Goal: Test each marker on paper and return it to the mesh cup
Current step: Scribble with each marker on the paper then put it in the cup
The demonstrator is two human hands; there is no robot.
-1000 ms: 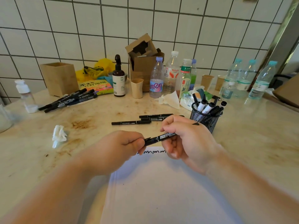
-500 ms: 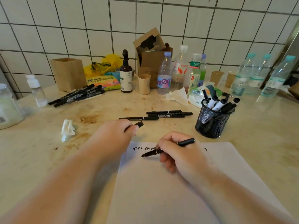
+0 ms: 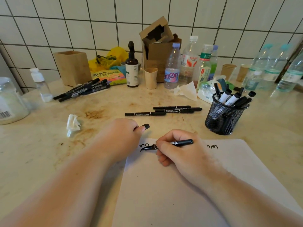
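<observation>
While its tip rests on the sheet of paper (image 3: 188,185) at centre frame, a black marker (image 3: 165,145) is pinched between the curled fingers and thumb of the right hand (image 3: 178,149), its capped rear end pointing toward the right. Black squiggles (image 3: 144,145) sit just beside the tip, and another squiggle (image 3: 212,146) lies further right on the same sheet. To the left, the left hand (image 3: 121,136) rests at the paper's upper left corner with its fingers curled around the marker's cap (image 3: 146,126), which sticks out past the fingertips. Right of centre, the black mesh cup (image 3: 224,118) stands upright on the stained counter (image 3: 41,153) just beyond the paper's far edge, holding several markers. Three loose markers (image 3: 164,110) lie side by side between the hands and the back of the counter, and a second bundle of markers (image 3: 82,92) lies at upper left in front of a wooden box (image 3: 72,67). A crumpled tissue (image 3: 73,124) sits left of the left hand. Plastic bottles (image 3: 188,63), a brown pump bottle (image 3: 132,69), paper cups and an opened cardboard carton (image 3: 157,46) line the tiled wall; the blurred bottles at far right appear to be clear.
</observation>
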